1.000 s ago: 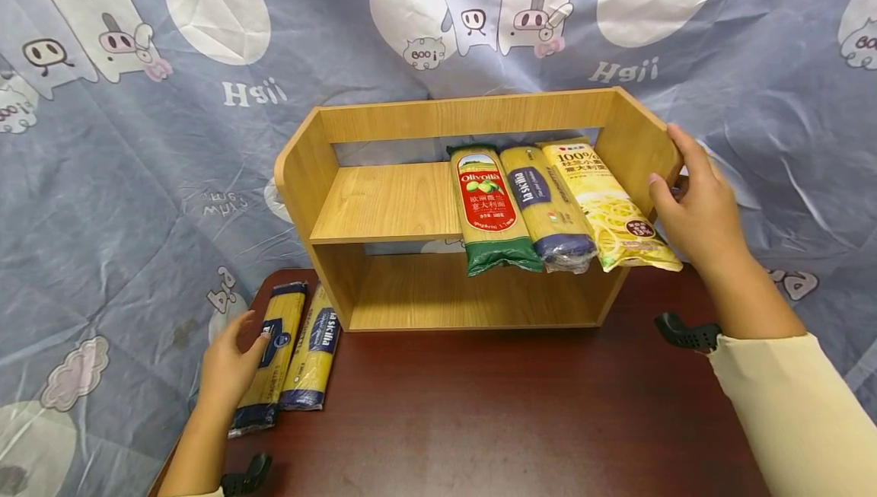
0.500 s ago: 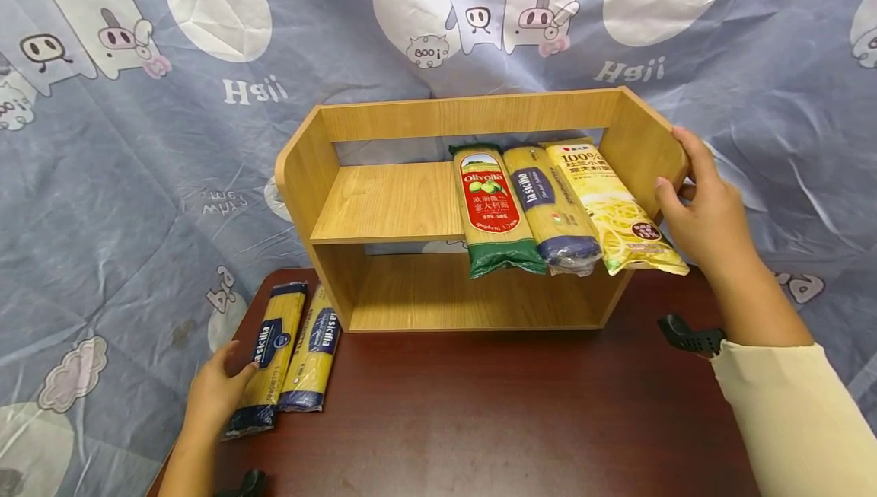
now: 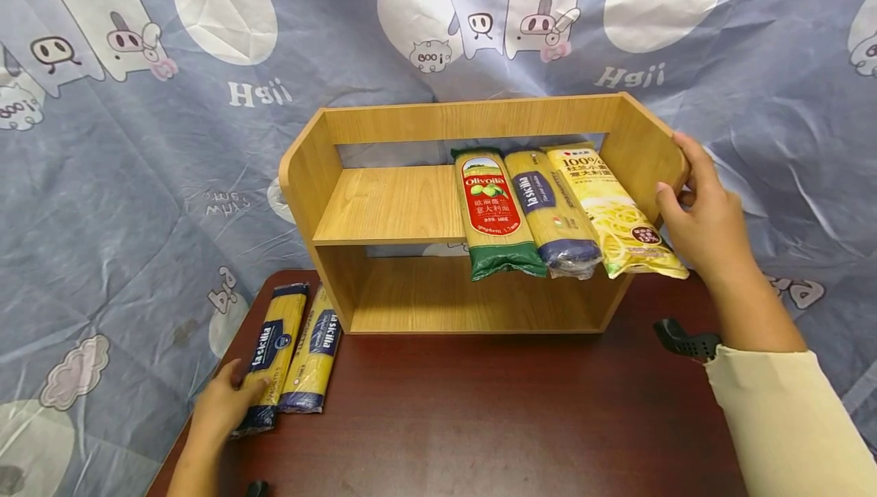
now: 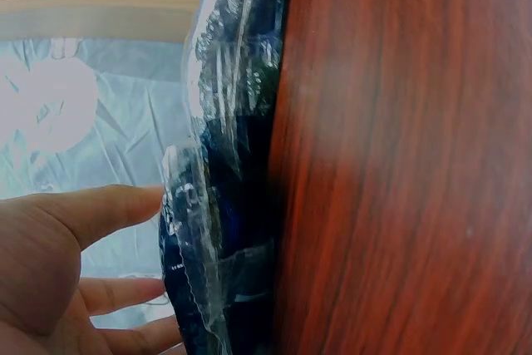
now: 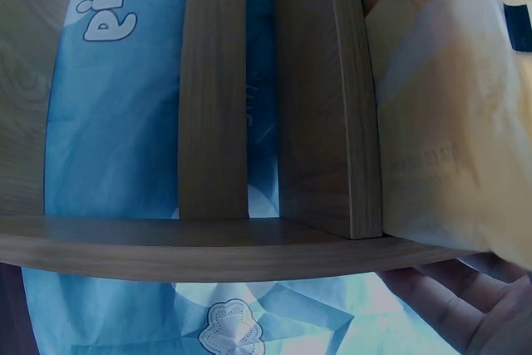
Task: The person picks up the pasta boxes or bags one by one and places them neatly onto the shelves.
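Two long yellow spaghetti packs in navy-banded plastic lie lower left in the frame, the left hand touching the leftmost with spread fingers; at right, the right hand grips the side of the pale wooden two-tier shelf.

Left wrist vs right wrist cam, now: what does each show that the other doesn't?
Left wrist only: the left hand at the plastic-wrapped la Sicilia spaghetti packs lying on the table.
Right wrist only: the right hand at the shelf side, and the yellow pasta pack.
Both: parts of the wooden shelf and printed cloth.
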Tool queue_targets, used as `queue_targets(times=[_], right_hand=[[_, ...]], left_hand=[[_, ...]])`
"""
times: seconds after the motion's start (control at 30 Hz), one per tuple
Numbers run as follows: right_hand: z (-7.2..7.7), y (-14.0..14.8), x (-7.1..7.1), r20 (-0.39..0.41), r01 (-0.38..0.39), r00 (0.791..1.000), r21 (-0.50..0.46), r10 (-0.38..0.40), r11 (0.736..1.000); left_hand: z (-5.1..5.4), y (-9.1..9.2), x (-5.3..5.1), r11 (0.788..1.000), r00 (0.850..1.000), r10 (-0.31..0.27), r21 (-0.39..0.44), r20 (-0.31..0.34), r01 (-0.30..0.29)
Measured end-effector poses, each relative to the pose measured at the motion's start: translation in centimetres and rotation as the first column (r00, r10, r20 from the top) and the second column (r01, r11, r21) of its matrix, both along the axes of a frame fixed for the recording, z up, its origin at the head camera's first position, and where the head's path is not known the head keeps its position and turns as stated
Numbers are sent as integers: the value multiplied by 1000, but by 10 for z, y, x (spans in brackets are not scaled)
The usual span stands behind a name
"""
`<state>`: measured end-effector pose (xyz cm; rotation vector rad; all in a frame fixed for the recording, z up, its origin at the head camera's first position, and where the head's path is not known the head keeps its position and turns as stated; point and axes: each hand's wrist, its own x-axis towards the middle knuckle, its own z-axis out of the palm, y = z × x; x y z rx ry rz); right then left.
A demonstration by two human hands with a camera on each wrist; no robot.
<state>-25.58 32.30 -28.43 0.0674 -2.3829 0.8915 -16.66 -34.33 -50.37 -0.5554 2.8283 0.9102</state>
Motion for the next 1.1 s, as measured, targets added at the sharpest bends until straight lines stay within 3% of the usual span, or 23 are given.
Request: queue_targets(times=[0.3, 0.47, 0.83, 0.93, 1.1], right_hand=[[-2, -2, -2, -14, -12, 1000, -28, 12, 1000], [-3, -3, -3, -31, -21, 999, -48, 20, 999], [-3, -4, -2, -25, 3, 1000, -53, -5, 999], [-3, -4, -2, -24, 7, 1000, -57, -8, 998], [-4, -4, -2, -19, -1, 1000, -69, 0, 998]], left_hand=[[1, 6, -2, 1000, 999, 13, -17, 29, -13], [2, 3, -5, 1000, 999, -10, -5, 33, 10], [3, -9, -19, 982, 993, -19, 186, 115, -3], [-1, -12, -20, 962, 993, -9, 273, 120, -24], [-9, -18, -18, 892, 988, 3, 447, 154, -72]])
